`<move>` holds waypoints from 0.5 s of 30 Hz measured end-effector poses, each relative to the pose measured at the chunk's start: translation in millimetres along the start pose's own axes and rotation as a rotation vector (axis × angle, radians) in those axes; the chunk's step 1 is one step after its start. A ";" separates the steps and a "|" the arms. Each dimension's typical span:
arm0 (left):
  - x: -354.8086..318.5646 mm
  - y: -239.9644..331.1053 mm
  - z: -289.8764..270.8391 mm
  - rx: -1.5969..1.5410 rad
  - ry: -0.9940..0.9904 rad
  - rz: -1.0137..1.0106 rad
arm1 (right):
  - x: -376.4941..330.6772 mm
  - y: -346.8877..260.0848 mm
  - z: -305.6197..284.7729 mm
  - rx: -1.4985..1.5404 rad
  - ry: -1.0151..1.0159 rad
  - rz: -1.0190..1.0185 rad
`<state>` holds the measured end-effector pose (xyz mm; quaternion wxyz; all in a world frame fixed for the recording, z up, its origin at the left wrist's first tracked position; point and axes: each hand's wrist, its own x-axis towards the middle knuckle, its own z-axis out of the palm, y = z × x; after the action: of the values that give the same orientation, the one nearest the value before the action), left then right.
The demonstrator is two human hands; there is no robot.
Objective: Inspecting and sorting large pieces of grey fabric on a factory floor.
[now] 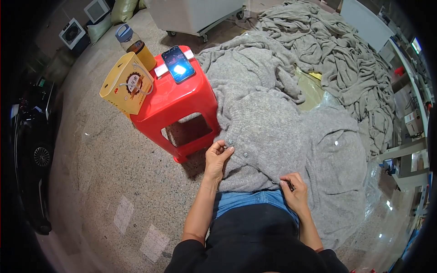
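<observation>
The left hand [218, 159] pinches the grey knit [268, 120] between thumb and finger, right by a shiny button [230, 142]. A second button [246, 155] sits near it, a bit to the right. The right hand [295, 191] has its fingers bent in at the low edge of the knit. Something small and dark shows there, but I cannot tell what it is. The knit lies in front of the person, just past the blue jeans [260, 198] and to the right of the red stool [175, 104]. On the stool are a phone [179, 65] with a bright glow on it, a yellow bag [119, 86] with thin handles, and a bottle [144, 55] with a blue top. More grey cloth [325, 50] is in a big pile farther off. A white bin on wheels [191, 16] stands behind the stool
</observation>
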<state>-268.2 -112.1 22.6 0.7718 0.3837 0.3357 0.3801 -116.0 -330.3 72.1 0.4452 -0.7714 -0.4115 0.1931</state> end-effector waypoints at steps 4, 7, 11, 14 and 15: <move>-2.4 2.6 2.6 -0.011 0.003 0.018 | -0.3 1.1 0.2 -0.006 -0.014 0.002; 0.1 -4.3 -3.6 -0.050 -0.034 -0.001 | 0.1 0.3 0.2 -0.014 -0.003 -0.019; 0.4 1.0 1.5 -0.116 -0.058 0.000 | 2.6 1.7 1.8 0.026 0.037 -0.045; -0.9 8.6 6.7 -0.089 0.002 -0.103 | 6.8 -1.9 2.8 0.027 0.047 -0.036; 0.2 7.0 7.3 -0.110 0.028 -0.128 | 7.7 -3.1 3.3 0.014 0.035 -0.016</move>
<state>-264.5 -111.5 32.0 0.8096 0.3132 0.3489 0.3533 -115.0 -321.5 73.5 0.4593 -0.7683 -0.4083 0.1789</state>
